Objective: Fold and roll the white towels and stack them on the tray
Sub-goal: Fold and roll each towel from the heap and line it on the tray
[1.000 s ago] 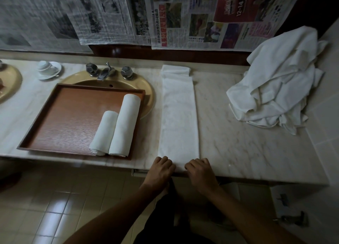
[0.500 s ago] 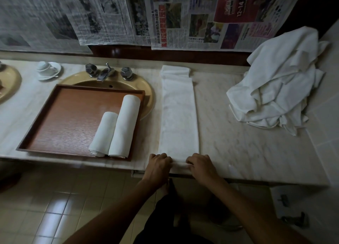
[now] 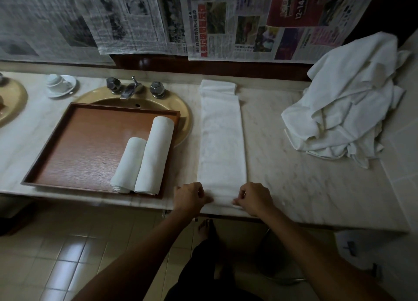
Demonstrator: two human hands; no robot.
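Both my hands pinch the near end of the folded towel (image 3: 222, 142).

My left hand (image 3: 190, 197) and right hand (image 3: 255, 199), knuckles up, grip its corners; it stretches away between them. Past my left hand, two rolled towels (image 3: 144, 156) lie on the tray (image 3: 74, 142).

We are counting two rolled towels (image 3: 144, 158) on one tray (image 3: 74, 147); one folded towel (image 3: 221, 138); one heap of towels (image 3: 348, 106); two hands (image 3: 190, 197).

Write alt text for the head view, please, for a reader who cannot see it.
Both hands, left hand and right hand, pinch the near end of a long folded towel on a marble counter. Two rolled towels lie on a wooden tray; unfolded towels are heaped at right.
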